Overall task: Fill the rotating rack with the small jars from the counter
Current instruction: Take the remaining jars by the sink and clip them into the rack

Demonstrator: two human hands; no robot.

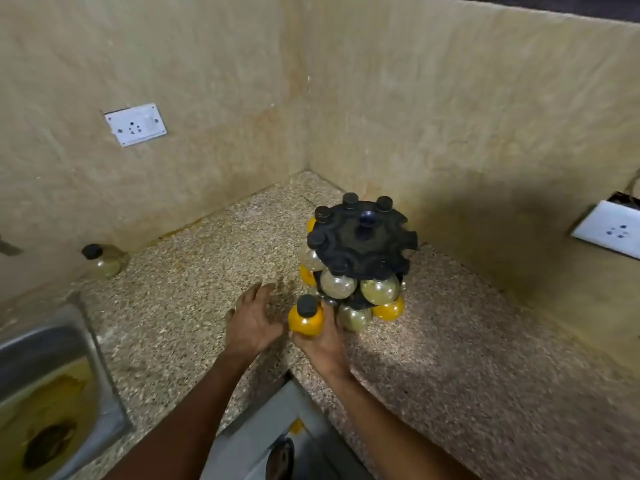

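Rack (363, 242): black, two-tiered, upright in the corner of the speckled surface (194, 271). Upper tier carries black-capped jars on its left and near sides; notches on the right side stand vacant. Lower tier shows clear and yellow jars along the near side.

Yellow jar (306, 320): black cap, upright, clasped in the right hand (320, 336), just beside the rack's lower tier.

Left hand (252, 323): fingers spread, holding nothing, over the surface, close beside the yellow jar.

Loose jar (102, 259): clear, black cap, on the surface against the left wall, well apart from the rack.

Sink (52, 341): steel, lower left.

Sockets: one on the left wall (135, 125), one on the right wall (611, 228).
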